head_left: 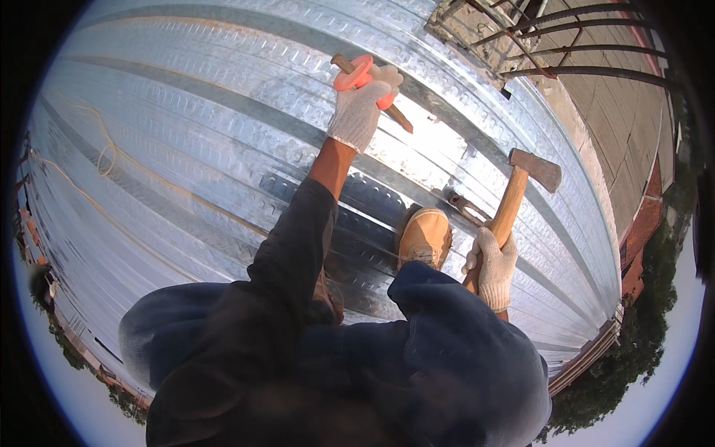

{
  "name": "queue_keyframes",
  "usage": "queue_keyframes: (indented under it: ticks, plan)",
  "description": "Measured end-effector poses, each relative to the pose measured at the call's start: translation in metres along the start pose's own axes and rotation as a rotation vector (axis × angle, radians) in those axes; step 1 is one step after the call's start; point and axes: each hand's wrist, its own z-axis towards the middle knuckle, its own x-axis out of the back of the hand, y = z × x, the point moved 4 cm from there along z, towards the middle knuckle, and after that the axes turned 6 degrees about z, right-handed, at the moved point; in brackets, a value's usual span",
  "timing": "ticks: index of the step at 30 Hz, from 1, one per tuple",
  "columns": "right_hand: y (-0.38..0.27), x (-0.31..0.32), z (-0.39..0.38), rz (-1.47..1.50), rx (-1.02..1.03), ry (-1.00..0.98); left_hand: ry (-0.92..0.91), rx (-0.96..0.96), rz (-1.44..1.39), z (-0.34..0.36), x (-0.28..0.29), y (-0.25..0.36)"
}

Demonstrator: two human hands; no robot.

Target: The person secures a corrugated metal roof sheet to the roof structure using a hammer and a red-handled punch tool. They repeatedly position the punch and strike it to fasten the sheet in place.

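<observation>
My left hand [357, 112], in a white knit glove, is closed around the orange guard [356, 73] of a rusty steel chisel [400, 118]. The chisel slants, its struck end up to the left and its other end toward the ribbed metal decking [186, 127]; whether it touches the sheet I cannot tell. In my gloved right hand [494, 268] is a hatchet [510, 195], gripped by its wooden handle. Its steel head points up and away, to the right of the chisel and apart from it. A tan boot [425, 238] stands on the decking between my hands.
A dark metal tool [467, 207] lies just beyond the boot. Pale cord [171, 182] runs across the decking at left. Bent rebar [588, 48] sticks out from rough concrete [465, 37] at upper right. The decking's edge [607, 238] is at right, with trees beyond.
</observation>
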Motion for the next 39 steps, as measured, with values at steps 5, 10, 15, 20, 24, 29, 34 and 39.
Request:
queue_keyframes:
  ticks: [5,10,15,20,24,29,34,39]
  plan:
    - [-0.038,-0.027,-0.004,-0.067,0.044,-0.078,0.067,-0.089,-0.003,-0.004,0.001,-0.011]
    - [-0.063,-0.032,-0.002,-0.164,0.102,-0.109,-0.125,0.069,0.537,-0.005,-0.015,0.025]
    - [-0.062,-0.04,-0.006,-0.239,0.084,-0.125,0.132,0.086,0.399,-0.012,0.002,0.022]
    - [-0.057,-0.035,0.003,-0.225,0.087,-0.144,0.19,-0.047,0.198,-0.018,-0.004,0.009]
    - [-0.054,-0.035,0.002,-0.25,0.072,-0.162,0.057,-0.114,0.042,-0.006,0.009,-0.011]
    - [-0.05,-0.031,0.005,-0.258,0.093,-0.167,0.042,-0.159,-0.178,-0.002,0.01,-0.028]
    - [-0.062,-0.037,0.011,-0.378,0.153,-0.23,0.067,-0.153,-0.238,0.0,0.002,-0.025]
    - [-0.141,-0.088,0.01,-0.773,0.356,-0.386,0.107,-0.161,-0.013,0.009,0.0,-0.017]
